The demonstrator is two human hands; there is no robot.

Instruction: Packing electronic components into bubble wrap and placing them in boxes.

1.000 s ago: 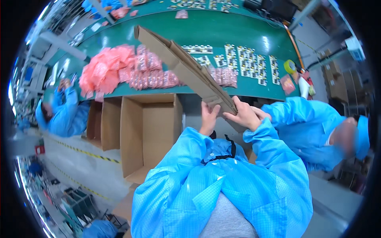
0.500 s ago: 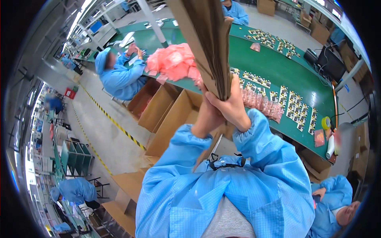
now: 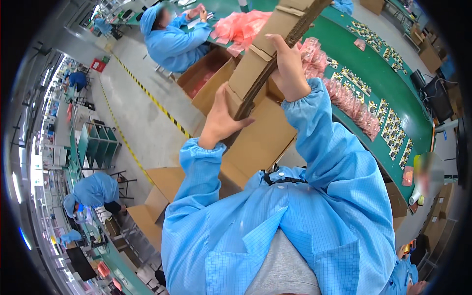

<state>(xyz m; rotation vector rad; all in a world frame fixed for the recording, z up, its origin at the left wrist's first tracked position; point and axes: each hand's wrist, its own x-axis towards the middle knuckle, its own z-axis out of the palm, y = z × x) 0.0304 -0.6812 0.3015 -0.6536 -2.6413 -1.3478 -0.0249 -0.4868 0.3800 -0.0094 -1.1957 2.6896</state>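
Note:
A long, flat bundle of folded brown cardboard (image 3: 254,64) slants from lower left to upper right in front of me. Its layered edges and a few notches show. My left hand (image 3: 221,122) grips the lower end, thumb spread along the edge. Further up, my right hand (image 3: 290,69) clasps the other side of the bundle. Below it stands an open cardboard box (image 3: 263,140), partly covered by my left hand and the bundle.
A green workbench (image 3: 339,42) runs on the right with circuit boards (image 3: 393,130), a row of pink packed bags (image 3: 351,105) and a heap of pink bags (image 3: 241,27). A co-worker (image 3: 174,42) sits at far left beside another box (image 3: 209,81).
The cardboard bundle has tipped from nearly upright to a slant and come lower. My hands, close together before, are now apart, the left one lower and the right one higher.

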